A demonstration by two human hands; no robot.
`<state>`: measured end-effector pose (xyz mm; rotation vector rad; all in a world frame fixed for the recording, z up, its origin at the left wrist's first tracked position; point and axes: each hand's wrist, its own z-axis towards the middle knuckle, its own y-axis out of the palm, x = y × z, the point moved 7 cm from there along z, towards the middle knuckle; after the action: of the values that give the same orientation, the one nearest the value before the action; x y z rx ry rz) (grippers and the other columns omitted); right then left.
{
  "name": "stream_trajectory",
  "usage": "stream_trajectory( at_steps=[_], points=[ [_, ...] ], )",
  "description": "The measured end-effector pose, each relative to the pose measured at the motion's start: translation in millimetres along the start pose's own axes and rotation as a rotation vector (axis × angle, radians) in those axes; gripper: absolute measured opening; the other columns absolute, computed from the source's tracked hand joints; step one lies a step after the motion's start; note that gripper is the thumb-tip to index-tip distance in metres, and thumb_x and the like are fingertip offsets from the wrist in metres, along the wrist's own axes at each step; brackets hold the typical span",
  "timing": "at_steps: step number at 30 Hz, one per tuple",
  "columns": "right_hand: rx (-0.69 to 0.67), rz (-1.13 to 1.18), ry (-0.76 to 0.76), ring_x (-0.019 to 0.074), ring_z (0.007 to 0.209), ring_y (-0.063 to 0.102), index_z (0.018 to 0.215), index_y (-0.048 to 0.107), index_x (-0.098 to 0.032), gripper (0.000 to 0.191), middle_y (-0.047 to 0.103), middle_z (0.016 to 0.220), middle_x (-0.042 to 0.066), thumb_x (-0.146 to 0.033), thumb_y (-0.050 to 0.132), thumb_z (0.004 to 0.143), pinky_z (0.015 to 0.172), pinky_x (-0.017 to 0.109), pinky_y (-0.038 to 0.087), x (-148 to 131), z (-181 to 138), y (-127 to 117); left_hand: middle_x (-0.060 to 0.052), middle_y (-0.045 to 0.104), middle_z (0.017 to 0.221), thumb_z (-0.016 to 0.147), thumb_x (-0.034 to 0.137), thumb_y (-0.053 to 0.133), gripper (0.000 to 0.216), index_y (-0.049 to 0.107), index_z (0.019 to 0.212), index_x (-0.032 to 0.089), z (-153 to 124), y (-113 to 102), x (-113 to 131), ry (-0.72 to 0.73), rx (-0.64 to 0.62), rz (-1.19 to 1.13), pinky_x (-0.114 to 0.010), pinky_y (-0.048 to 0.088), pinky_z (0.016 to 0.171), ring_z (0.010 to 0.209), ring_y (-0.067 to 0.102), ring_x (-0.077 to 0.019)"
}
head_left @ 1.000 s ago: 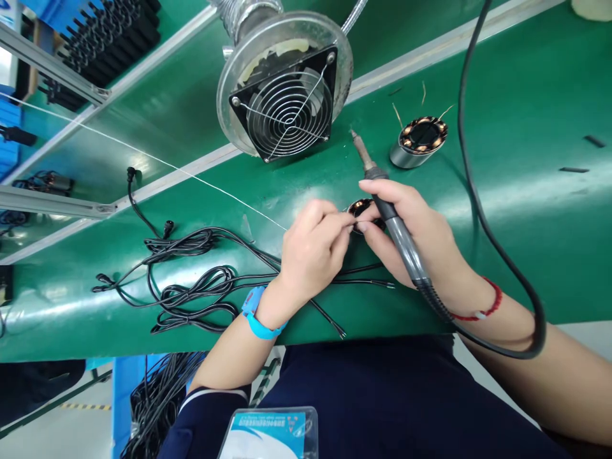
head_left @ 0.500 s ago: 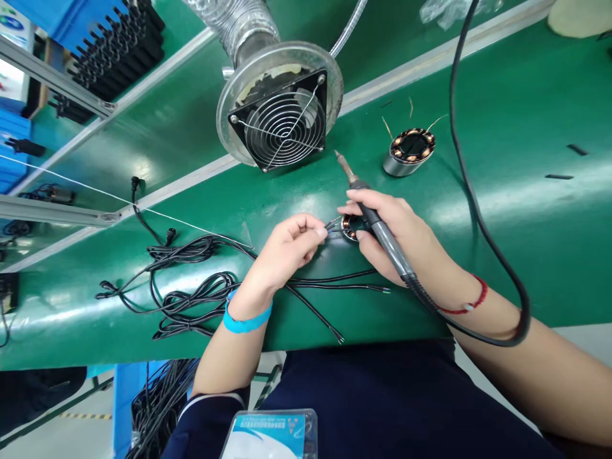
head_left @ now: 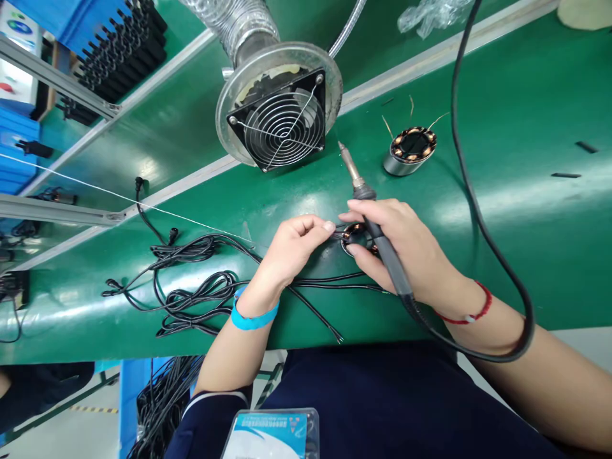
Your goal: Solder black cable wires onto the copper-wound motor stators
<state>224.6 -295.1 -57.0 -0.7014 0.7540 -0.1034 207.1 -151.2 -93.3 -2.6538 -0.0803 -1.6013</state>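
Observation:
My left hand point(head_left: 301, 245) pinches thin dark wires point(head_left: 338, 234) at the near side of a copper-wound motor stator point(head_left: 356, 231). The soldering iron point(head_left: 392, 261) lies in my right hand point(head_left: 406, 245), its metal tip pointing up and away from the stator toward the fan. Thumb and fingers of that hand also reach around the stator, which they partly cover. A second stator point(head_left: 410, 152) with upright wire ends stands farther back on the right. Black cables point(head_left: 191, 306) lie coiled to the left, and their stripped ends pass below my hands.
A round fume extractor fan point(head_left: 285, 134) hangs from a foil duct above the green bench point(head_left: 526, 255). The iron's black cord point(head_left: 471, 191) loops down on the right. Black sleeve pieces point(head_left: 567, 175) lie at the right. A blue crate point(head_left: 131, 395) of cables is below the bench.
My left hand has moved slightly right, bringing the wires up against the stator. The iron's tip has shifted a little, still pointing away. The view has moved slightly.

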Motion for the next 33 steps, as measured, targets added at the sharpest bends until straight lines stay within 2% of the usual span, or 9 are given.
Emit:
stream_trajectory(
  at_steps=[5,9,11,15,20,24,27,30,33],
  points=[
    [0.021,-0.072,0.021,0.0210,0.080,0.063,0.126,0.047,-0.025,0.040,0.072,0.089,0.001,-0.017,0.055,0.087,0.072,0.036,0.045,-0.9,-0.2,2.9,0.003,0.050,0.056,0.077,0.036,0.065,0.024,0.062,0.065,0.015,-3.0,-1.1,-2.4,-0.029,-0.110,0.008,-0.020,0.019,0.042,0.044,0.030,-0.0039],
    [0.076,-0.078,0.119,0.0200,0.076,0.063,0.125,0.050,-0.026,0.037,0.071,0.085,0.000,-0.018,0.055,0.089,0.071,0.036,0.048,1.5,-1.9,2.6,0.001,0.059,0.063,0.080,0.029,0.063,0.020,0.066,0.067,0.015,-5.6,13.4,3.5,0.132,-0.228,0.226,-0.022,0.036,0.054,0.057,0.044,-0.0082],
    [0.093,-0.074,0.141,0.0205,0.077,0.064,0.126,0.051,-0.026,0.037,0.071,0.086,0.001,-0.018,0.053,0.089,0.070,0.036,0.049,1.8,-1.7,3.2,0.001,0.058,0.064,0.082,0.025,0.061,0.021,0.062,0.063,0.015,-6.0,18.2,6.2,0.216,-0.215,0.318,-0.023,0.039,0.061,0.062,0.047,-0.0094],
    [0.141,-0.033,0.151,0.0225,0.090,0.066,0.133,0.047,-0.027,0.046,0.072,0.098,0.002,-0.017,0.056,0.088,0.076,0.039,0.052,4.3,-0.9,-0.7,0.003,0.056,0.064,0.084,0.021,0.057,0.017,0.063,0.069,0.016,0.5,0.2,10.2,0.259,0.005,0.287,-0.021,0.037,0.059,0.060,0.046,-0.0083],
    [0.184,-0.052,0.135,0.0228,0.091,0.068,0.131,0.050,-0.028,0.045,0.074,0.098,0.002,-0.016,0.057,0.088,0.078,0.042,0.056,10.2,-3.2,-11.8,0.003,0.051,0.061,0.086,0.026,0.058,0.018,0.065,0.074,0.015,15.8,-67.8,10.3,0.238,0.374,-0.038,-0.020,0.020,0.043,0.045,0.030,-0.0048],
    [0.215,-0.064,0.149,0.0193,0.082,0.072,0.128,0.054,-0.025,0.038,0.075,0.092,0.002,-0.019,0.056,0.091,0.073,0.035,0.058,13.2,-2.8,-20.1,-0.005,0.067,0.088,0.090,0.030,0.054,0.021,0.070,0.088,0.016,5.2,-130.3,24.1,0.424,0.734,0.037,-0.019,0.040,0.055,0.066,0.053,-0.0077],
    [0.203,-0.051,0.237,0.0150,0.074,0.072,0.131,0.052,-0.024,0.036,0.075,0.098,0.003,-0.022,0.049,0.095,0.068,0.030,0.059,21.5,2.0,-27.0,-0.006,0.067,0.099,0.095,0.037,0.047,0.031,0.069,0.105,0.018,-17.4,-146.3,38.9,0.562,0.933,0.201,-0.022,0.047,0.066,0.077,0.058,-0.0102],
    [0.152,-0.187,0.361,0.0198,0.077,0.073,0.128,0.053,-0.022,0.037,0.073,0.108,0.006,-0.027,0.049,0.092,0.068,0.036,0.059,37.8,10.1,-36.3,0.000,0.059,0.072,0.096,0.040,0.043,0.035,0.068,0.107,0.018,-26.4,-122.3,46.8,0.584,0.825,0.286,-0.022,0.042,0.059,0.061,0.050,-0.0093],
    [0.003,-0.389,0.463,0.0297,0.082,0.071,0.128,0.053,-0.020,0.044,0.072,0.106,0.010,-0.030,0.053,0.085,0.063,0.041,0.055,58.9,18.1,-38.7,0.002,0.050,0.062,0.092,0.035,0.051,0.026,0.070,0.091,0.016,-19.9,-72.9,40.7,0.475,0.470,0.257,-0.021,0.036,0.056,0.057,0.044,-0.0084]
  ],
)
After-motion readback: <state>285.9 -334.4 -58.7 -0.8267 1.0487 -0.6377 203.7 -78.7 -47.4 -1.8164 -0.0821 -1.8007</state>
